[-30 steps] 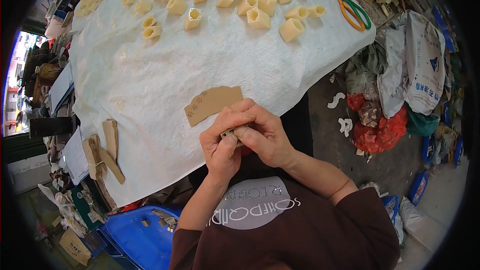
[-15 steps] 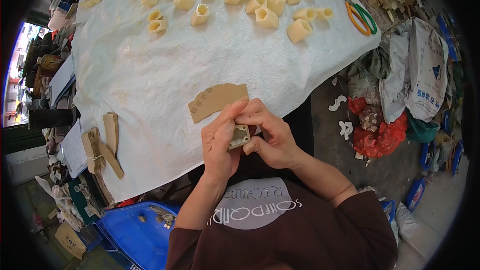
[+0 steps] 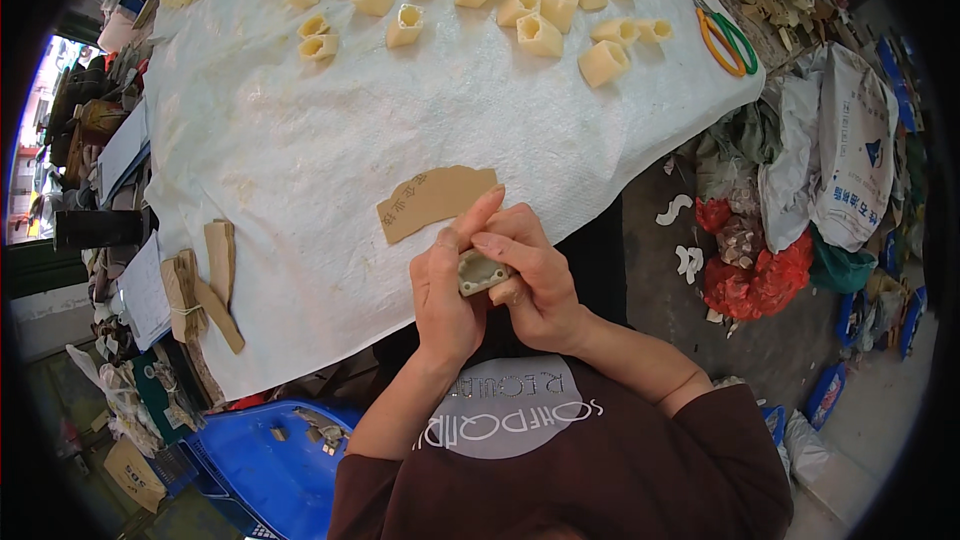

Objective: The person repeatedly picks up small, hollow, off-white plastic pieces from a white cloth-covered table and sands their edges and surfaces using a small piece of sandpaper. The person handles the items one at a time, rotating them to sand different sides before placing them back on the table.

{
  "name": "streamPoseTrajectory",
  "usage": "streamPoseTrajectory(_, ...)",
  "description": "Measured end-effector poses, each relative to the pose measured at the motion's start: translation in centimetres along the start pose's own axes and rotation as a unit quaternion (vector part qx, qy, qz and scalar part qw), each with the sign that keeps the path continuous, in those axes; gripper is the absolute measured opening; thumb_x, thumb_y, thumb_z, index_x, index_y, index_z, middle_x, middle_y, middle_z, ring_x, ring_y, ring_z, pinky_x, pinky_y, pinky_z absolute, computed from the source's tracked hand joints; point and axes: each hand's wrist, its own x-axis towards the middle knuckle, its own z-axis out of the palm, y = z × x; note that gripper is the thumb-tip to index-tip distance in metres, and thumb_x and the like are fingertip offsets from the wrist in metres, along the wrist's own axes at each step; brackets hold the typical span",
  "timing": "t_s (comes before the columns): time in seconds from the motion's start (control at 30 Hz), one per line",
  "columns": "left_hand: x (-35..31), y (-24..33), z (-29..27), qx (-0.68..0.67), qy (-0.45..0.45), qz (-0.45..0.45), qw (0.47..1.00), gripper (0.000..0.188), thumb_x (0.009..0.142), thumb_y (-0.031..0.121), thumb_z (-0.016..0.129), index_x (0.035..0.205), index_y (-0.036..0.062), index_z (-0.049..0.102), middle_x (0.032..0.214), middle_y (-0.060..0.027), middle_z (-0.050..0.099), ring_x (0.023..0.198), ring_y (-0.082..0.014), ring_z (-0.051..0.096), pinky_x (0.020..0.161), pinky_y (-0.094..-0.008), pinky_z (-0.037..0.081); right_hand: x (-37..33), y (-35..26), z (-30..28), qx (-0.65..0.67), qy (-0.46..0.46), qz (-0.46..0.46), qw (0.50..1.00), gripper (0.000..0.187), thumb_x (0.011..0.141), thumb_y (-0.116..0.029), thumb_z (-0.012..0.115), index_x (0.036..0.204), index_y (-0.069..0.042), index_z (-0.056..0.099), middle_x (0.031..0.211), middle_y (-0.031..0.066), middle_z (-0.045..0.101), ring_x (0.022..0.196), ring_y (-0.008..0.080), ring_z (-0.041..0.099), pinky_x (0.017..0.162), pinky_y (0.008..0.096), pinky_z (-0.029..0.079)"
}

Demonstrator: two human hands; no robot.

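Note:
Between both hands, close in front of my chest, is a small pale grey-beige block (image 3: 482, 274) with a hollow in its upward face and small holes near its corners. My left hand (image 3: 445, 292) wraps round its left side, with the index finger stretched past its top. My right hand (image 3: 541, 280) grips the right side, fingers bent over the upper edge and thumb at the lower right. The block's underside is hidden by the hands. Just beyond the fingertips, a flat brown cardboard piece (image 3: 432, 202) with a curved, stepped edge lies on the white sheet (image 3: 290, 160).
Many cream hollow blocks (image 3: 540, 35) stand across the sheet's far side. Scissors (image 3: 728, 42) with orange and green handles lie at the far right. Bundled brown strips (image 3: 185, 300) are at the left edge. A blue tub (image 3: 270, 465) sits lower left; red bags (image 3: 765, 280) are on the right.
The block has turned slightly in my hands, so its hollow faces me at another angle. My right fingers have shifted over its upper edge. The surroundings moved a little in the view.

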Motion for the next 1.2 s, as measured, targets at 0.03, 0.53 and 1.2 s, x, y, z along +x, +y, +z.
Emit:
streamPoseTrajectory(0.03, 0.0, -0.1, 0.1, 0.022, 0.014, 0.001, 1.000, 0.045, 0.095, 0.026, 0.030, 0.119, -0.0064, 0.049, 0.113, -0.0139, 0.054, 0.097, -0.0163, 0.053, 0.085, -0.0278, 0.042, -0.1, 0.0, 0.1, -0.010, 0.001, -0.005, 1.000, 0.036, 0.078, -0.005, 0.056, 0.113, -0.008, 0.049, 0.100, 0.0112, 0.053, 0.086, 0.0263, 0.048, 0.076, 0.0373, 0.036)
streamPoseTrajectory(0.53, 0.8, 1.0, -2.0, 0.080, -0.063, -0.017, 0.995, 0.087, 0.080, 0.071, 0.025, 0.137, 0.0052, 0.022, 0.111, -0.0141, 0.052, 0.100, -0.0194, 0.051, 0.083, -0.0314, 0.042, 1.9, -1.3, -1.9, -0.032, -0.054, 0.041, 0.997, 0.064, 0.064, -0.014, 0.073, 0.122, -0.009, 0.046, 0.121, 0.0119, 0.042, 0.106, 0.0274, 0.041, 0.087, 0.0379, 0.033)
streamPoseTrajectory(1.2, 0.2, 1.4, -0.3, 0.166, -0.066, 0.049, 0.983, 0.072, 0.088, 0.057, 0.031, 0.137, 0.0036, 0.022, 0.123, -0.0123, 0.043, 0.110, -0.0198, 0.046, 0.089, -0.0319, 0.040, 2.5, -1.1, -1.2, -0.225, -0.038, -0.109, 0.968, 0.036, 0.063, -0.003, 0.061, 0.098, -0.006, 0.057, 0.099, 0.0058, 0.053, 0.088, 0.0240, 0.047, 0.077, 0.0409, 0.030)
